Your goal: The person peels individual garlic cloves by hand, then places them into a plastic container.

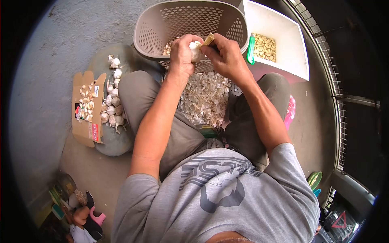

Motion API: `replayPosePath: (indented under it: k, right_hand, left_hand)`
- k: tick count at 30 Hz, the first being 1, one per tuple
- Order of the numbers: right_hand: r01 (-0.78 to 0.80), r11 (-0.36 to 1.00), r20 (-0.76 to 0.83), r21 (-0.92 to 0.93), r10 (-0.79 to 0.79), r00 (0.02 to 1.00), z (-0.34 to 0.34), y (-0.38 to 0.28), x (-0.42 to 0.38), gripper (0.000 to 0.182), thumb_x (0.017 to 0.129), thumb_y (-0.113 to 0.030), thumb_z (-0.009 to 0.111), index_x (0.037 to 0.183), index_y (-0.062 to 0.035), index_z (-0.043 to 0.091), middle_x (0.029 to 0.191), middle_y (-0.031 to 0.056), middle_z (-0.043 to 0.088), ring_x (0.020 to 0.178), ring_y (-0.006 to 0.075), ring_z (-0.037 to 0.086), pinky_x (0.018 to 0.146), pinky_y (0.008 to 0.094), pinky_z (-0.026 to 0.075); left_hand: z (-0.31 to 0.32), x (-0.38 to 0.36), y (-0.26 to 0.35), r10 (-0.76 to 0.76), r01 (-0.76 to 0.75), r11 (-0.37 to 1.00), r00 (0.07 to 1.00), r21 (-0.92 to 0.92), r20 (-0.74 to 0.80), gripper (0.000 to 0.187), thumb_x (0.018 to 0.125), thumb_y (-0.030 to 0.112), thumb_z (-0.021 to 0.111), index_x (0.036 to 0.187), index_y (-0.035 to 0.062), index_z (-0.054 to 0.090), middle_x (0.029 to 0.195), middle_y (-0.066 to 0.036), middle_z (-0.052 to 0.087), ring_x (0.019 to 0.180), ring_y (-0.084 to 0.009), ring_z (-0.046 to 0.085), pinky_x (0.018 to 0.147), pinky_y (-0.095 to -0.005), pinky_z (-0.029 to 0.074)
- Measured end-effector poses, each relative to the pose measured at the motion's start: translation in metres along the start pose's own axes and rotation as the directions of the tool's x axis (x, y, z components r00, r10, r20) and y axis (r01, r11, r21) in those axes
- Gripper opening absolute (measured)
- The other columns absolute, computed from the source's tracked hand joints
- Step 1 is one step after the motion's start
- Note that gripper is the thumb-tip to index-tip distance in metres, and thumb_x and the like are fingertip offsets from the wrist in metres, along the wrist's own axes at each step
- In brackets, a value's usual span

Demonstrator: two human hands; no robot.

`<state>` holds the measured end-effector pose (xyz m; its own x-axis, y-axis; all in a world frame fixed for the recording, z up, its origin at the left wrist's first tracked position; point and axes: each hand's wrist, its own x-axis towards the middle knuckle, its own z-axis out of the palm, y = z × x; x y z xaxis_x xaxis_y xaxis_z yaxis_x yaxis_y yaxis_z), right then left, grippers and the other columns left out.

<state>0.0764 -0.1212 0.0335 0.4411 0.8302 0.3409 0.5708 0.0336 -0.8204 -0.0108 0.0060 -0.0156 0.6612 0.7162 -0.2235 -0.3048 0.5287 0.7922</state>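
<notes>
My left hand [182, 54] is wrapped round a white garlic bulb [196, 51], in front of the brown perforated basket [148, 38]. From the right, my right hand [225, 55] pinches the dry, tan stem [208, 39] at the top of the bulb. Some cloves lie inside the basket, partly hidden by my left hand. Below my hands, between my knees, spreads a heap of papery garlic skins [204, 99]. Whole garlic bulbs [112, 105] sit on a round grey surface left of my knee, beside an opened cardboard box [97, 111] with loose cloves [86, 99].
At the back right, a white box [289, 48] holds peeled cloves [264, 47], with a green-handled tool [251, 49] at its near left edge. A pink item [290, 112] lies beside my right knee. Part of another person [83, 216] shows at the lower left.
</notes>
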Motion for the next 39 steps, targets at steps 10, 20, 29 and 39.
replayPosePath:
  k: [10, 20, 29, 39]
  right_hand:
    - [0.281, 0.955, 0.285, -0.096, -0.245, 0.927, 0.012, -0.017, -0.035, 0.018, 0.09, -0.005, 0.064, 0.094, 0.0005, 0.047, 0.075, 0.0232, 0.06, 0.072, 0.0435, 0.064, 0.064, 0.0507, 0.049]
    - [-0.033, 0.987, 0.322, -0.156, 0.082, 0.943, -0.019, 0.031, -0.018, 0.019, 0.096, -0.015, 0.07, 0.107, 0.0001, 0.065, 0.081, 0.0092, 0.068, 0.072, 0.0205, 0.065, 0.064, 0.037, 0.053]
    - [-0.19, 0.982, 0.069, 0.013, 0.189, 0.98, -0.016, 0.002, -0.006, 0.023, 0.092, -0.012, 0.075, 0.087, 0.0055, 0.061, 0.064, 0.0166, 0.06, 0.06, 0.0128, 0.056, 0.055, 0.0363, 0.046]
    - [0.061, 0.998, 0.467, -0.019, -0.046, 0.883, 0.007, -0.02, -0.041, 0.011, 0.089, -0.004, 0.067, 0.094, 0.0041, 0.062, 0.074, 0.0226, 0.064, 0.069, 0.0371, 0.066, 0.064, 0.0446, 0.052]
  left_hand:
    - [-0.036, 0.025, 0.006, -0.331, 0.338, 0.889, 0.94, -0.308, 0.076, 0.021, 0.087, 0.018, 0.053, 0.092, 0.0008, 0.063, 0.079, -0.017, 0.065, 0.07, -0.0315, 0.065, 0.065, -0.041, 0.056]
    - [-0.013, 0.008, 0.009, -0.057, 0.057, 0.998, 0.998, 0.003, 0.029, 0.029, 0.094, 0.031, 0.062, 0.094, 0.0021, 0.067, 0.082, -0.015, 0.07, 0.071, -0.0248, 0.07, 0.061, -0.0364, 0.057]
    - [0.01, -0.003, -0.007, -0.022, 0.021, 0.998, 1.0, 0.067, 0.012, 0.026, 0.096, 0.026, 0.067, 0.084, 0.0028, 0.066, 0.076, -0.006, 0.066, 0.063, -0.0146, 0.063, 0.057, -0.029, 0.051]
    - [-0.033, 0.026, 0.017, -0.087, 0.073, 0.972, 0.995, -0.222, -0.056, 0.025, 0.099, 0.027, 0.057, 0.087, 0.0057, 0.06, 0.073, -0.015, 0.065, 0.054, -0.0286, 0.062, 0.048, -0.0419, 0.054]
